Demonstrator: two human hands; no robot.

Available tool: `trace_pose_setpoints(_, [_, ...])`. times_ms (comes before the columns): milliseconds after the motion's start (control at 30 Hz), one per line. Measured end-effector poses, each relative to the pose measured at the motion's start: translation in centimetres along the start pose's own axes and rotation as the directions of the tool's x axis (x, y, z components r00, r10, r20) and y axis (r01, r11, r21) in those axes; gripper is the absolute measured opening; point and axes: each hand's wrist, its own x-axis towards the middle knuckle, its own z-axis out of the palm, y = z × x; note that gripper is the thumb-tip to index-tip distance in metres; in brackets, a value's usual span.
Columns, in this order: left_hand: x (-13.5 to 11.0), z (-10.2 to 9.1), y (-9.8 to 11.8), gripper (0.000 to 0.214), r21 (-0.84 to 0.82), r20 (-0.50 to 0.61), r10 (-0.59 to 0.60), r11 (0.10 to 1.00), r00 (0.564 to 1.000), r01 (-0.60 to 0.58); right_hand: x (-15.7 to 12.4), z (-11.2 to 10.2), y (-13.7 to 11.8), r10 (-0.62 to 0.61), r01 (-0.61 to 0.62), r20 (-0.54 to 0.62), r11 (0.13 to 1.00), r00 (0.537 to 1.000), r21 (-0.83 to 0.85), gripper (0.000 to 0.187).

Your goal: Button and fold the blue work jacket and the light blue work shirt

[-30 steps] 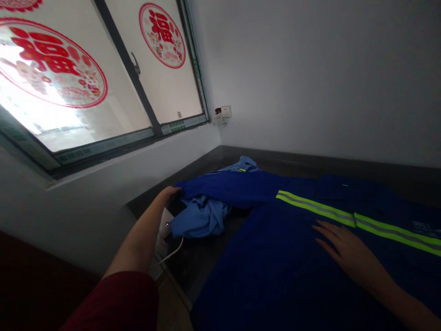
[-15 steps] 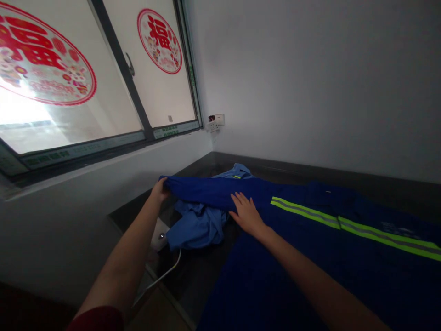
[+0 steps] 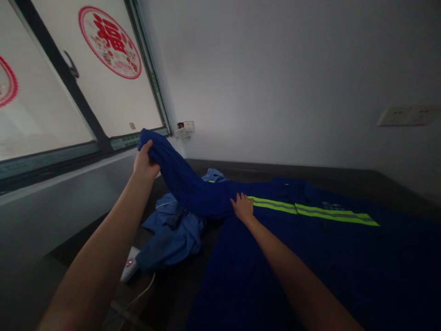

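Garment (image 3: 310, 250) lies under unclenched right hand (image 3: 243, 209), left hand (image 3: 146, 162) gripping its raised sleeve (image 3: 184, 179)

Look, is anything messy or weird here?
Yes: the light-blue garment looks messy, crumpled beneath the raised sleeve of the dark-blue work jacket, whose body is spread flat. Nothing looks spilled.

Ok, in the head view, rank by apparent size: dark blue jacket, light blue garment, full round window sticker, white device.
1. Dark blue jacket
2. Light blue garment and full round window sticker: too alike to rank
3. White device
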Motion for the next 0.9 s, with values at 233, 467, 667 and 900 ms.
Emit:
trace_pose_setpoints(233, [-2.0,12.2,-4.4,0.025,0.042,0.287,0.106,0.992,0.952,-0.123,-0.1,-1.9,0.0,-0.009,0.01,-0.007,0.985,1.0,0.171,0.056])
trace_pose_setpoints(467, [-12.8,19.8,-16.7,0.024,0.38,0.565,0.125,0.838,0.816,-0.391,0.1,-17.1,5.9,-0.045,0.086,-0.078,0.73,0.996,0.677,0.07])
trace_pose_setpoints(667, [-26.0,15.8,-28.4,0.022,0.568,0.823,-0.272,0.413,0.499,-0.712,-5.1,-22.1,16.4,0.149,-0.223,0.169,0.513,0.974,0.829,0.051])
trace_pose_setpoints(900, [-29.2,8.8,-28.8,0.055,0.422,0.846,-0.452,0.243,0.283,-0.873,-7.2,-17.0,21.1,0.353,-0.25,0.039,0.578,0.935,0.777,0.026])
